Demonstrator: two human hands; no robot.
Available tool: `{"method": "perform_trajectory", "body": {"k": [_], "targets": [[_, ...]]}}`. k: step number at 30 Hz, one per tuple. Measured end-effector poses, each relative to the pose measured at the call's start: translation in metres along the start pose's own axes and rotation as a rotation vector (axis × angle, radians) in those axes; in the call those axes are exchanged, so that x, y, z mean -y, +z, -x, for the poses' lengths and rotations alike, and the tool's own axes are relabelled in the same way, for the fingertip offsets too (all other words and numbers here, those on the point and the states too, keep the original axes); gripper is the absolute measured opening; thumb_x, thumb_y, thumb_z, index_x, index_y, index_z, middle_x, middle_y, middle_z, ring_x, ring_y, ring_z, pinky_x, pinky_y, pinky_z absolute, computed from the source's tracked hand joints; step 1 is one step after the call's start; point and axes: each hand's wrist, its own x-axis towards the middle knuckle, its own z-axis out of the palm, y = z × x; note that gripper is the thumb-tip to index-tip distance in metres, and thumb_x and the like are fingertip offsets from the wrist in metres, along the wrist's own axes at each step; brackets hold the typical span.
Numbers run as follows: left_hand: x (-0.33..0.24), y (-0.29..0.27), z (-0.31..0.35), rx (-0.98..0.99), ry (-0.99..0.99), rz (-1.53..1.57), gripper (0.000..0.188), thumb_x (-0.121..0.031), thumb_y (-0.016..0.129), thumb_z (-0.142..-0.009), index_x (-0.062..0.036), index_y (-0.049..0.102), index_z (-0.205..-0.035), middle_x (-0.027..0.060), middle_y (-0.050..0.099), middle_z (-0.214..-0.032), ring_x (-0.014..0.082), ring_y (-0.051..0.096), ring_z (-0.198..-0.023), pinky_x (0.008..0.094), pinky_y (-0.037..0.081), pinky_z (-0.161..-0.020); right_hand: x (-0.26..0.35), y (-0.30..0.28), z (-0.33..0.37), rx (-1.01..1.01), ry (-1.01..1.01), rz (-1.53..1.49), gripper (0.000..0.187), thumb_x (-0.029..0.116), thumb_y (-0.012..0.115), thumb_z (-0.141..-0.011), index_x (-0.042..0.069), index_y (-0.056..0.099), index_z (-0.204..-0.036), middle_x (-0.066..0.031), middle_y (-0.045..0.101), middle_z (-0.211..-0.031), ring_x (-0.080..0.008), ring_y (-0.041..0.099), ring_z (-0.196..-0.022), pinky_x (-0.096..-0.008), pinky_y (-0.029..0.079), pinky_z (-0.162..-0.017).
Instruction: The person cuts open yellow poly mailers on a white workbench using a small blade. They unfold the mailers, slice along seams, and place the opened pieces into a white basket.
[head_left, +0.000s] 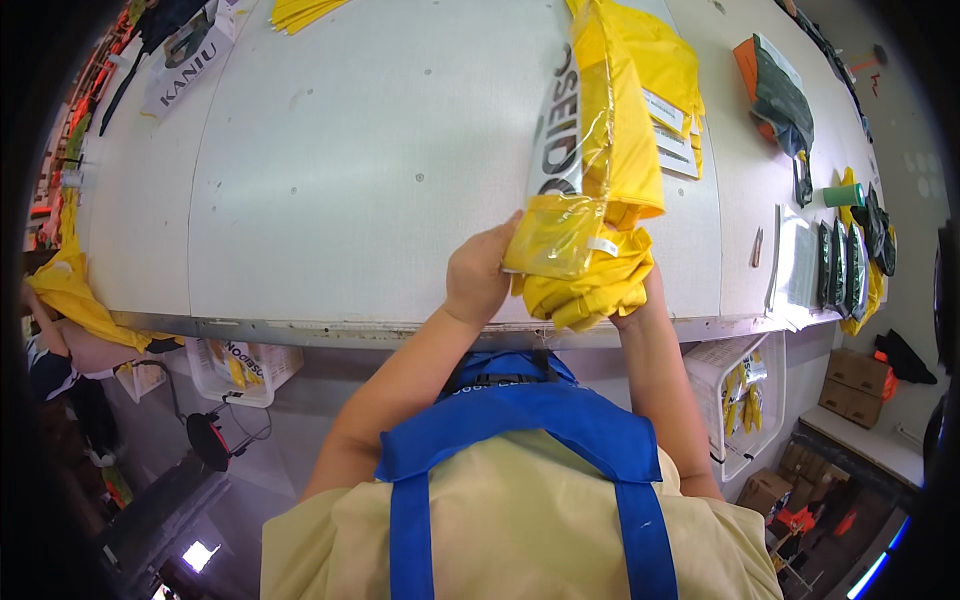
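Observation:
Over the table's near edge, a crumpled bundle of shiny yellow fabric [590,296] hangs between my hands, a small white label on it. A clear plastic bag [560,237] with dark print lies along it, stretching away from me over more yellow fabric [632,140]. My left hand [482,272] is closed on the bag's near left corner, its fingertips partly behind the plastic. On the other side my right hand [645,298] grips the yellow bundle from the right and below. Most of that hand's fingers are hidden by the fabric.
Flat yellow pieces with white labels [675,150] lie beyond the bundle. To the right are a grey-and-orange bag [780,95], a small cutter [757,247], a green roll [843,195] and dark packets [840,262]. White baskets [708,385] stand below the table edge. Another person's arm [45,325] shows far left.

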Motion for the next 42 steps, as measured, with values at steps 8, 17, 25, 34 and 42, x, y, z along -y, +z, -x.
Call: {"method": "perform_trajectory", "body": {"k": [8,17,25,34,42], "targets": [[0.006,0.010,0.011,0.070,-0.097,0.169,0.052,0.006,0.059,-0.076,-0.0046,0.052,-0.127,0.0154,0.064,-0.106,0.0292,0.064,-0.095,0.0330,0.051,-0.083,0.004,-0.006,-0.011,-0.082,-0.051,0.121,0.038,0.028,0.040,-0.097,0.004,0.046,-0.125,-0.0137,0.058,-0.118,-0.0264,0.062,-0.102,-0.0399,0.055,-0.084],[0.013,0.015,0.010,0.165,-0.467,0.353,0.042,0.010,0.049,-0.082,-0.0018,0.056,-0.122,0.0157,0.066,-0.103,0.0224,0.065,-0.092,0.0271,0.049,-0.081,0.002,-0.021,-0.010,0.202,-0.093,-0.139,0.044,0.038,0.039,-0.097,0.008,0.045,-0.128,-0.0122,0.056,-0.123,-0.0275,0.058,-0.108,-0.0423,0.051,-0.090],[-0.005,0.042,0.051,0.441,-0.759,0.574,0.020,-0.006,0.061,-0.085,-0.0005,0.066,-0.103,0.0099,0.069,-0.093,0.0139,0.064,-0.086,0.0283,0.049,-0.080,-0.008,-0.025,-0.035,-0.200,-0.247,0.248,0.034,0.018,0.049,-0.092,0.001,0.049,-0.121,-0.0125,0.061,-0.112,-0.0235,0.064,-0.096,-0.0368,0.053,-0.083],[0.038,0.043,0.022,0.558,-1.267,1.436,0.060,-0.041,0.050,-0.094,-0.0085,0.033,-0.141,0.0084,0.041,-0.140,0.0210,0.040,-0.128,0.0376,0.033,-0.107,-0.015,-0.043,-0.033,-0.460,-0.169,1.456,0.052,0.042,0.064,-0.083,-0.008,0.062,-0.099,-0.0274,0.065,-0.091,-0.0386,0.063,-0.088,-0.0407,0.047,-0.077],[0.051,0.036,0.006,0.849,-1.077,1.297,0.075,-0.044,0.066,-0.082,-0.0080,0.034,-0.139,0.0076,0.047,-0.134,0.0196,0.046,-0.122,0.0342,0.037,-0.102,-0.018,-0.076,-0.033,-0.318,-0.564,1.447,0.032,0.020,0.047,-0.091,-0.006,0.056,-0.109,-0.0308,0.055,-0.108,-0.0465,0.050,-0.099,-0.0477,0.041,-0.086]]}}
